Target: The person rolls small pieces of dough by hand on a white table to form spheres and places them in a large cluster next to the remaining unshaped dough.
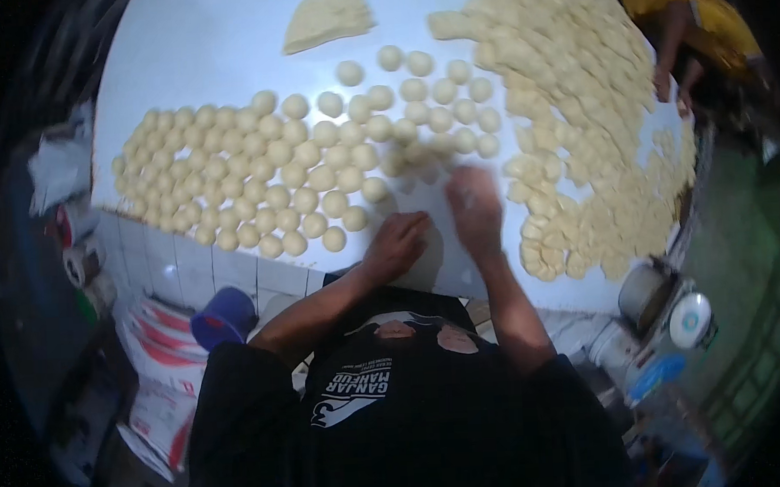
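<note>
My left hand [397, 246] rests near the front edge of the white table [198, 30], its fingers curled closed; whatever they may hold is hidden under them. Just right of it, my right hand [475, 207] is smeared by motion over the table, so its fingers cannot be read. Beyond both hands lie many round dough balls [305, 199], spread across the table's left and middle. To the right is a broad mass of cut, flattened dough pieces [564, 44], with looser lumps [542, 245] at its near end.
A large dough wedge [328, 20] lies at the far side. Another person in a yellow shirt [720, 33] has hands at the table's right edge. Below the table stand a purple bucket [223, 318], red-and-white sacks [164, 340], and a metal pot [643, 293].
</note>
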Action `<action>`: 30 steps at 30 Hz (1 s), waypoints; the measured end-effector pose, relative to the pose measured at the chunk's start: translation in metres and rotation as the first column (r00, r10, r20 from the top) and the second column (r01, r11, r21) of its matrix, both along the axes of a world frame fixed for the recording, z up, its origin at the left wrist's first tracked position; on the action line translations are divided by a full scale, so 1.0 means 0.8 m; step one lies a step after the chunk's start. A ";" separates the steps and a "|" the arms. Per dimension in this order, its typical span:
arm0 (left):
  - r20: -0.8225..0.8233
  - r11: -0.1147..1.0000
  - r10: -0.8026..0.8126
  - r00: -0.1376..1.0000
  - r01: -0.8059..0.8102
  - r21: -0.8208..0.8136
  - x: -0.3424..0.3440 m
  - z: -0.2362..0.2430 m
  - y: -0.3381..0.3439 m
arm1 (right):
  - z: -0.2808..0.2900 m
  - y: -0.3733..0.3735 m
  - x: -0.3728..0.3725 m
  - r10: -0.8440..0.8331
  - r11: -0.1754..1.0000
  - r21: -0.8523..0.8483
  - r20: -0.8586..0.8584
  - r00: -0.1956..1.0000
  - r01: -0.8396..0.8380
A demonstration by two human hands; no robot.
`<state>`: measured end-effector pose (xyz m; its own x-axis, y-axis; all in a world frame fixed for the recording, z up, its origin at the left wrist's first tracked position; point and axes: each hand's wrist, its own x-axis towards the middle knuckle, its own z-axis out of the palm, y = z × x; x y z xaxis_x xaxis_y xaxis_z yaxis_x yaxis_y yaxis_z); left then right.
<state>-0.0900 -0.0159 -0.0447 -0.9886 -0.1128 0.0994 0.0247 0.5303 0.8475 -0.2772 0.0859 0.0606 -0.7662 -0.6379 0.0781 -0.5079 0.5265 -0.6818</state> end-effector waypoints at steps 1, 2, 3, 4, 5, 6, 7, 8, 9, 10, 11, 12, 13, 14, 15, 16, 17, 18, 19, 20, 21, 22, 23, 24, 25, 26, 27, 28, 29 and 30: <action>0.017 0.999 0.007 1.000 -0.007 0.054 -0.015 -0.007 0.006 | -0.026 0.045 0.032 -0.006 1.000 -0.028 0.199 0.980 0.011; -0.011 0.997 -0.029 1.000 0.030 0.074 -0.038 0.001 0.015 | -0.044 0.086 0.059 0.053 0.995 0.071 0.138 0.989 -0.063; 0.002 0.993 0.009 1.000 -0.010 0.118 -0.061 0.022 0.021 | -0.048 0.132 0.087 0.286 0.902 0.340 -0.006 0.958 -0.267; 0.016 0.987 0.053 0.998 -0.055 0.149 -0.087 0.038 0.026 | -0.051 0.175 0.116 0.226 0.907 0.346 0.079 0.971 -0.239; -0.064 0.992 0.026 0.998 -0.018 0.123 -0.123 0.046 0.039 | -0.059 0.205 0.132 0.170 0.915 0.340 0.160 0.972 -0.216; -0.077 0.993 -0.002 0.997 0.012 0.120 -0.158 0.051 0.058 | -0.069 0.229 0.143 0.144 0.922 0.340 0.146 0.979 -0.186; -0.094 0.993 -0.003 0.996 0.015 0.119 -0.188 0.054 0.080 | -0.078 0.256 0.159 0.036 0.947 0.305 0.223 0.974 -0.104; -0.113 0.993 -0.002 0.994 0.015 0.114 -0.212 0.053 0.100 | -0.083 0.277 0.169 -0.065 0.963 0.269 0.298 0.952 -0.019; -0.120 0.994 -0.016 0.993 0.028 0.102 -0.229 0.047 0.114 | -0.074 0.283 0.164 -0.073 0.966 0.258 0.291 0.954 -0.005; -0.074 1.000 0.000 0.997 -0.001 -0.013 -0.243 0.038 0.127 | -0.051 0.276 0.150 -0.098 0.963 0.270 0.360 0.928 -0.003; -0.034 0.991 0.017 0.999 -0.021 -0.130 -0.255 0.032 0.140 | -0.033 0.273 0.134 -0.126 0.960 0.281 0.424 0.897 0.002; -0.042 0.988 0.000 0.999 -0.006 -0.152 -0.261 0.027 0.150 | -0.029 0.278 0.126 -0.131 0.966 0.260 0.419 0.898 0.020; -0.067 0.984 0.021 0.998 -0.033 -0.176 -0.261 0.023 0.157 | -0.027 0.285 0.122 -0.142 0.974 0.220 0.404 0.904 0.055; -0.094 0.977 0.046 0.995 -0.064 -0.201 -0.263 0.020 0.160 | -0.026 0.289 0.117 -0.148 0.980 0.178 0.390 0.909 0.083; -0.112 0.990 0.071 0.991 -0.084 -0.113 -0.260 0.017 0.155 | -0.021 0.292 0.112 -0.150 0.983 0.159 0.399 0.905 0.093; -0.122 0.989 0.133 0.984 -0.139 -0.041 -0.249 0.007 0.138 | -0.012 0.291 0.102 -0.114 0.991 0.104 0.379 0.918 0.081; -0.115 0.993 0.116 0.987 -0.120 -0.021 -0.237 0.016 0.130 | -0.008 0.304 0.094 -0.113 0.993 0.066 0.354 0.928 0.096; -0.038 0.997 0.066 0.997 -0.067 -0.028 -0.214 0.030 0.116 | -0.008 0.317 0.091 -0.132 0.991 0.056 0.361 0.923 0.120; -0.008 0.996 0.075 0.997 -0.076 -0.038 -0.178 0.051 0.098 | -0.010 0.326 0.087 -0.166 0.986 0.044 0.381 0.909 0.161; -0.080 0.993 0.059 0.995 -0.067 -0.095 -0.131 0.066 0.072 | -0.009 0.328 0.084 -0.183 0.981 0.024 0.407 0.895 0.190; 0.044 0.985 0.111 0.993 -0.104 -0.134 -0.081 0.092 0.056 | 0.000 0.332 0.075 -0.185 0.983 0.063 0.407 0.894 0.175; 0.148 0.974 0.190 0.971 -0.168 -0.152 -0.032 0.103 0.043 | 0.004 0.331 0.066 -0.179 0.983 0.041 0.416 0.891 0.178; 0.250 0.955 0.279 0.927 -0.240 -0.177 0.012 0.107 0.036 | 0.005 0.325 0.059 -0.176 0.984 0.069 0.353 0.919 0.161; 0.250 0.949 0.293 0.923 -0.247 -0.197 0.039 0.098 0.034 | 0.003 0.318 0.049 -0.169 0.984 0.101 0.284 0.944 0.146; 0.213 0.950 0.263 0.941 -0.213 -0.229 0.060 0.082 0.035 | -0.005 0.313 0.035 -0.158 0.986 0.090 0.289 0.944 0.138; 0.184 0.949 0.232 0.955 -0.180 -0.260 0.076 0.074 0.036 | -0.016 0.306 0.024 -0.172 0.983 0.097 0.203 0.964 0.155; 0.200 0.936 0.238 0.950 -0.169 -0.310 0.078 0.074 0.044 | -0.024 0.295 0.015 -0.177 0.981 0.105 0.113 0.978 0.165; 0.209 0.920 0.245 0.947 -0.159 -0.357 0.064 0.072 0.055 | -0.023 0.279 0.004 -0.159 0.984 0.101 0.113 0.981 0.148; 0.135 0.906 0.233 0.963 -0.164 -0.391 0.049 0.069 0.058 | -0.016 0.262 -0.006 -0.193 0.969 0.185 0.153 0.969 0.164; 0.087 0.911 0.233 0.969 -0.186 -0.367 0.031 0.069 0.062 | -0.010 0.247 -0.010 -0.231 0.945 0.276 0.190 0.954 0.174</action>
